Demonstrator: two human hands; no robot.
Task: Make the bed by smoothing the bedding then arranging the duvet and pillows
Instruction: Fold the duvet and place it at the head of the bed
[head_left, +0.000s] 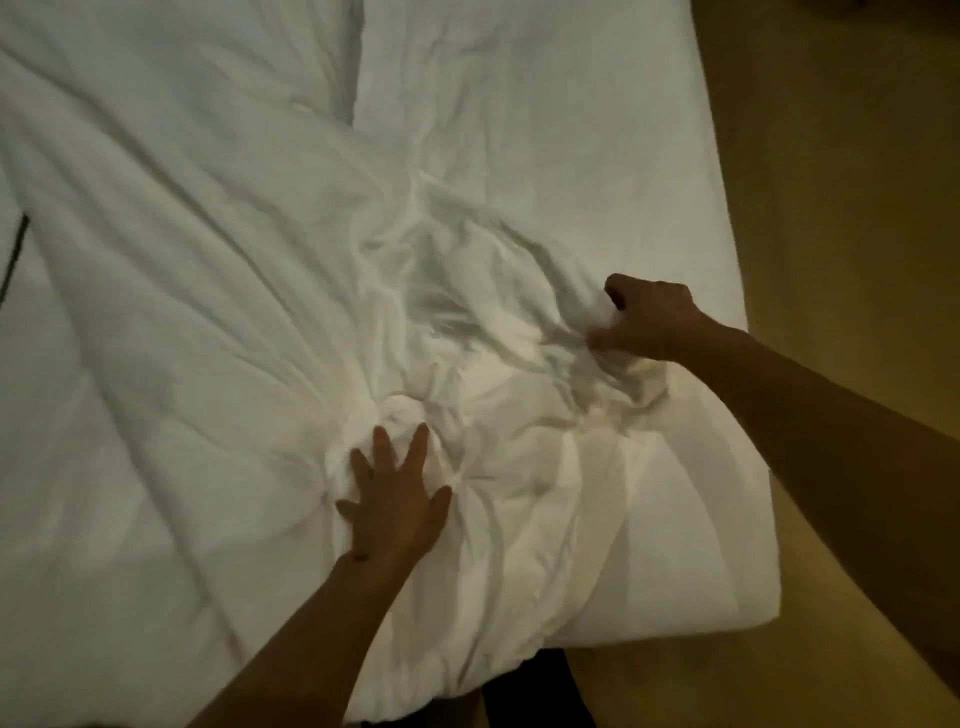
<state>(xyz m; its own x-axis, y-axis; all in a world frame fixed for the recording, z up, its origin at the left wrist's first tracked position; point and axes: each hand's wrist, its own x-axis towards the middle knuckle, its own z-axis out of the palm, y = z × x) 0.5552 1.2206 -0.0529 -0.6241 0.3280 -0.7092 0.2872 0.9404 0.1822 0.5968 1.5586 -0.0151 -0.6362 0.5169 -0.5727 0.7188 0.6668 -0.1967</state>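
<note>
Left hand (397, 501) splayed flat; right hand (647, 322) fisting duvet (208, 291).

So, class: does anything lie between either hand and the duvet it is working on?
Nothing visible does. The left hand presses flat, fingers spread, directly on the bunched duvet, and the right hand is closed on a fold of it near the bed's right edge.

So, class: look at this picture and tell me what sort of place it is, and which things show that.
Most likely a bedroom. A mattress carries a rumpled white duvet, the left hand presses flat on it and the right hand grips a fold.
</note>
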